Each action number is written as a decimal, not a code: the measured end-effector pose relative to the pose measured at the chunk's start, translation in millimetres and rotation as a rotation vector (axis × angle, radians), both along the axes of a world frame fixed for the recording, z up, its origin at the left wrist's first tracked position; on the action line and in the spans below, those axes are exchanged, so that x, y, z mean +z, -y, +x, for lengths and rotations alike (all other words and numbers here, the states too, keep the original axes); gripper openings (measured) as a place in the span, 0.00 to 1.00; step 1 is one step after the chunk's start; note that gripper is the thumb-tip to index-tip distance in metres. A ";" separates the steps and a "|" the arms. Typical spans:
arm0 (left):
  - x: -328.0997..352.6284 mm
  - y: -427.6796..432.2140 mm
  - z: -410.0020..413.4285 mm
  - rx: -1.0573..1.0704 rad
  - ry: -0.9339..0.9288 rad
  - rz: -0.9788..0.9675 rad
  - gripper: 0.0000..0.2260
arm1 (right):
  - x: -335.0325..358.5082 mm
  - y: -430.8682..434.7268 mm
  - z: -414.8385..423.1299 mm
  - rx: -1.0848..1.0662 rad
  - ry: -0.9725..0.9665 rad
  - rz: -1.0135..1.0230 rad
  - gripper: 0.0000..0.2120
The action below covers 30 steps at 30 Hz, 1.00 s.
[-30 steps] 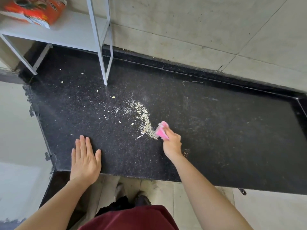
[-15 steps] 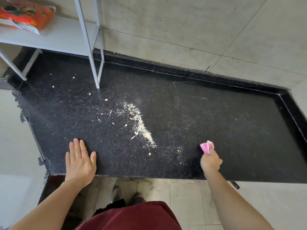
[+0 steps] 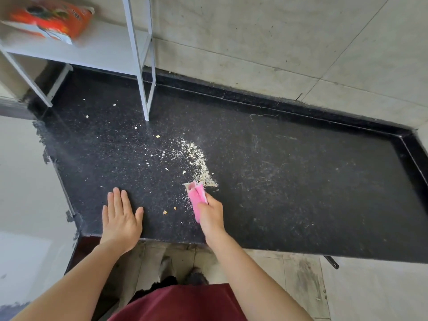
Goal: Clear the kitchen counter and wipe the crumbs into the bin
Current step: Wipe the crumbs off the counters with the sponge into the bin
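— Where is the cloth?
— The right hand grips the pink cloth, fingers curled round it. Its tip touches the desk at the near end of the crumbs; its lower part is hidden in the fist.
— And the other of the hands?
— The left hand lies flat near the front edge, fingers straight, holding nothing.
— Anything unclear?
— The orange packet on the white shelf is blurred, its print unreadable.
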State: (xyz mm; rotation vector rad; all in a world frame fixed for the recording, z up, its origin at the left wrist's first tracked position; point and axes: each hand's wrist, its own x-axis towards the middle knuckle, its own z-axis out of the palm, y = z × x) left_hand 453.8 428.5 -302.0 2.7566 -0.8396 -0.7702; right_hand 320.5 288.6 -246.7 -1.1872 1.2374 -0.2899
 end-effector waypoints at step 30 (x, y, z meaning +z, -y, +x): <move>-19.8 -3.9 4.4 0.013 0.075 -0.030 0.28 | -18.3 153.6 54.8 -0.079 -0.166 -0.273 0.10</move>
